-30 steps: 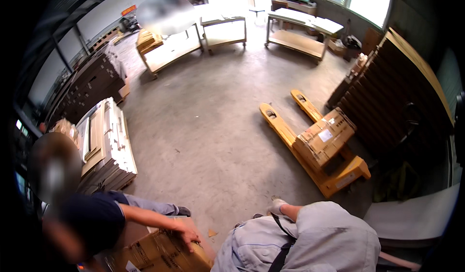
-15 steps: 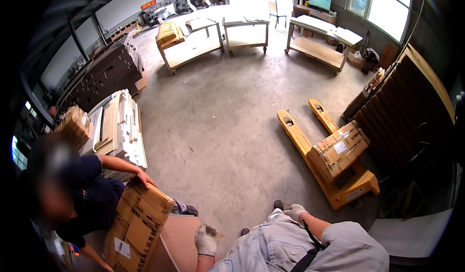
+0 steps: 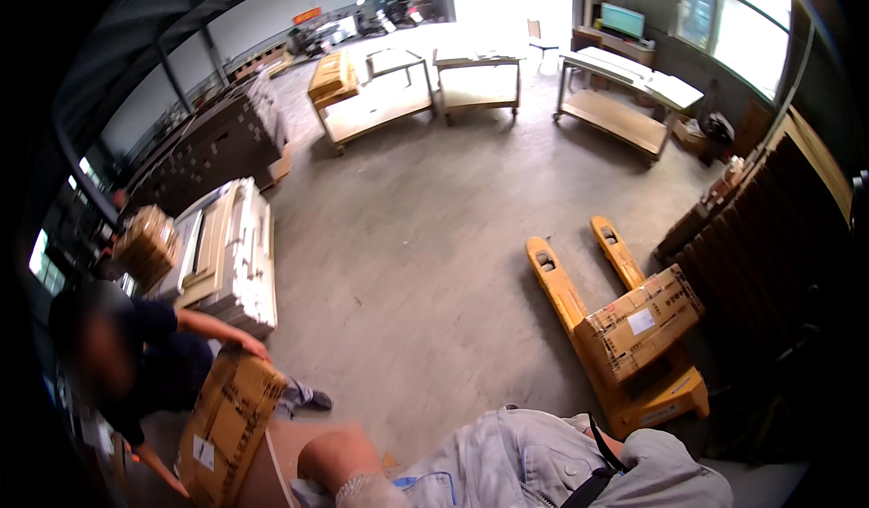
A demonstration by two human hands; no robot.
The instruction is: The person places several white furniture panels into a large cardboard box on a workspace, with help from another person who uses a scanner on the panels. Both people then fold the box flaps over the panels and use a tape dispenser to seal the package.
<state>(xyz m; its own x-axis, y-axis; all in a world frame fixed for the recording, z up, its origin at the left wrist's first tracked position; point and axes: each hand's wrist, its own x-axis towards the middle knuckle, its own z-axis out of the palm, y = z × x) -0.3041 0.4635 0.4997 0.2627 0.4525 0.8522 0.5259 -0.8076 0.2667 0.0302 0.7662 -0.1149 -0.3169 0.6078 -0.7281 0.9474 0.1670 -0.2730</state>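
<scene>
Holding carton (image 3: 231, 408), co-worker (image 3: 176, 363) apart from pallet jack (image 3: 558, 295); second carton (image 3: 638, 318) already aboard. Left hand (image 3: 373, 493) mostly cropped, right hidden; openness, hold unclear.

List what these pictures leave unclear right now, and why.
Head view:
Gloved left hand: fingers cut off by the lower edge.
Right hand: hidden, apparently behind the pale grey fabric clothing.
Tall brown cardboard box a co-worker holds: bottom cut off by the lower edge.
Bright rectangular doorway: glare washes out what lies outside.
</scene>
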